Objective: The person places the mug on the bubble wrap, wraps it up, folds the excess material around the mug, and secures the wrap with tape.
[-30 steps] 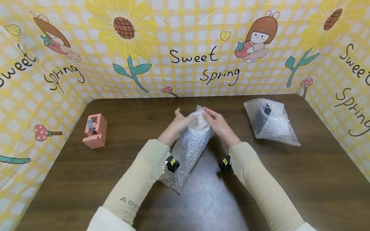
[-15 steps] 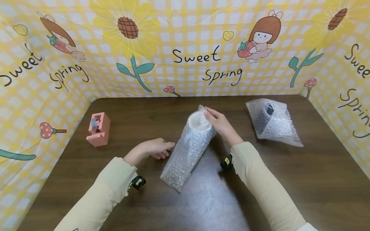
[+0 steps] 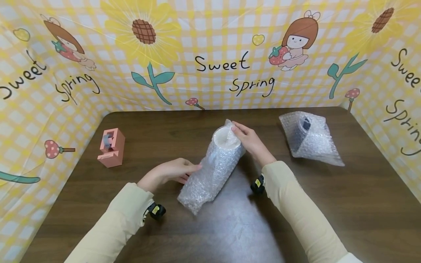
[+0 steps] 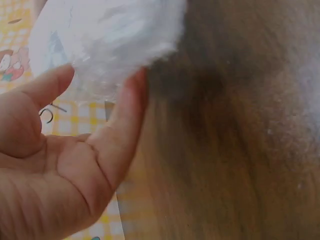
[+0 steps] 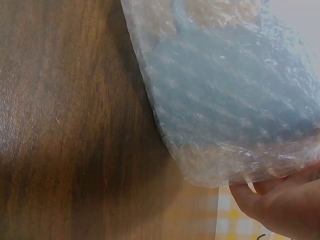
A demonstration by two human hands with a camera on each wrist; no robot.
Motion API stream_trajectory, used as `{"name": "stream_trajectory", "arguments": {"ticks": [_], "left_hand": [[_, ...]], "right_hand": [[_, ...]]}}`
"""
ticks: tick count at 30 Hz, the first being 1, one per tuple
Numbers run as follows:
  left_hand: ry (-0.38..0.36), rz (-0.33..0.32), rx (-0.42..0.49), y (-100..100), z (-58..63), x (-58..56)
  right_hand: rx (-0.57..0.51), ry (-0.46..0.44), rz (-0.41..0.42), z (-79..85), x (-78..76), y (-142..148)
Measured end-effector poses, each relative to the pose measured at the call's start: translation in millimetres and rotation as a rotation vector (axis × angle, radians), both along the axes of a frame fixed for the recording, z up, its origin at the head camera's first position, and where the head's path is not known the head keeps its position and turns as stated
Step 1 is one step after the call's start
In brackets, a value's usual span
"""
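A white round-mouthed hollow object (image 3: 221,136) stands in a long sheet of bubble wrap (image 3: 210,179), its open end facing up. The wrap's loose tail reaches toward the near left over the table. At that tail's left edge my left hand (image 3: 174,171) pinches the film between thumb and fingers; the left wrist view shows the bubble wrap (image 4: 125,45) between them. My right hand (image 3: 251,140) grips the wrap at the rim's upper right, fingers partly behind it. Through the film in the right wrist view, a bluish-grey shape (image 5: 225,85) shows dimly.
To the left is a pink tape dispenser (image 3: 113,148) with a roll of tape. A second bubble-wrapped bundle (image 3: 310,138) with something dark inside lies at the right. A yellow checked cloth (image 3: 210,36) rises behind the brown wooden table (image 3: 158,131).
My left hand came away from the rim, down to the wrap's left edge, and has taken hold of the film. The tail has shifted slightly left and creased. My right hand stayed.
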State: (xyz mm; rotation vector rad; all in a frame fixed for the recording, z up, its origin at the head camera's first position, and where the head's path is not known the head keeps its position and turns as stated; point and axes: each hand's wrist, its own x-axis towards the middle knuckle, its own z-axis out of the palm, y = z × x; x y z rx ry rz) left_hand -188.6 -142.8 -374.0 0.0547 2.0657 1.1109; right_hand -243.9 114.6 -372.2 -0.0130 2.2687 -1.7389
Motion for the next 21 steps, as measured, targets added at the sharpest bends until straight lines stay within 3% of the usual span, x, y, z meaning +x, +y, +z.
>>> {"name": "stream_trajectory", "arguments": {"ticks": [5,7,10,13,15,19,21], "left_hand": [[-0.009,0.065,0.233,-11,2.0,-6.4],[0.002,0.049,0.329,-16,1.8,-7.5],[0.042,-0.023,0.444,-21,-0.4,-7.0],[0.138,-0.082,0.460,-20,-3.2,-5.2],[0.243,-0.084,0.431,-17,-4.1,-4.0],[0.445,-0.003,0.329,-6,-4.8,-3.5],[0.499,0.038,0.328,0,-5.8,-4.4]], "right_hand": [[0.002,0.005,-0.001,-0.3,-1.1,-1],[0.003,0.005,-0.001,-0.1,-1.0,-1],[0.005,0.001,0.001,0.3,-0.6,-1],[0.007,-0.001,0.003,0.4,-0.2,-1],[0.011,-0.001,0.002,0.2,-0.1,0],[0.026,0.001,0.000,-0.8,-0.4,-1],[0.038,0.003,-0.003,-1.1,-0.2,-1]]}}
